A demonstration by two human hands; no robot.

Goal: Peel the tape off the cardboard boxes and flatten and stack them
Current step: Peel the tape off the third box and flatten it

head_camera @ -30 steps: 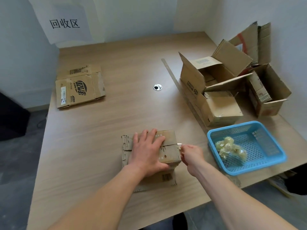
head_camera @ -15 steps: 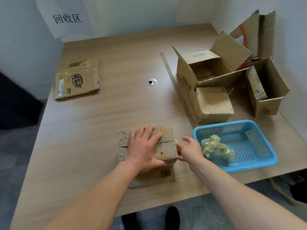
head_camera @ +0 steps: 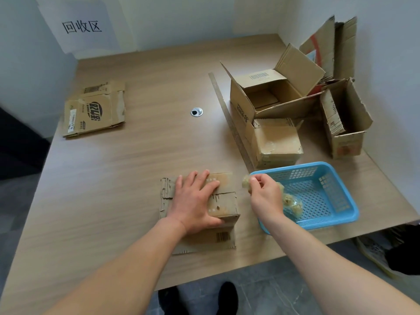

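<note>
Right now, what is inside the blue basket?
Crumpled wads of peeled tape lie in the blue basket. The right hand, pinching another tape piece, covers its near-left corner.

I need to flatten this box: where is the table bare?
Bare wood spreads from the flattened stack to the box under the left hand, past the metal hole. The right side is crowded: open boxes, blue basket.

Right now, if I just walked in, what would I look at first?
The bright blue basket at the table's near right edge stands out, with the right hand pinching a crumpled wad of tape at its left edge. Beside it, the left hand presses flat on a small cardboard box. A jumble of open boxes sits at the far right.
</note>
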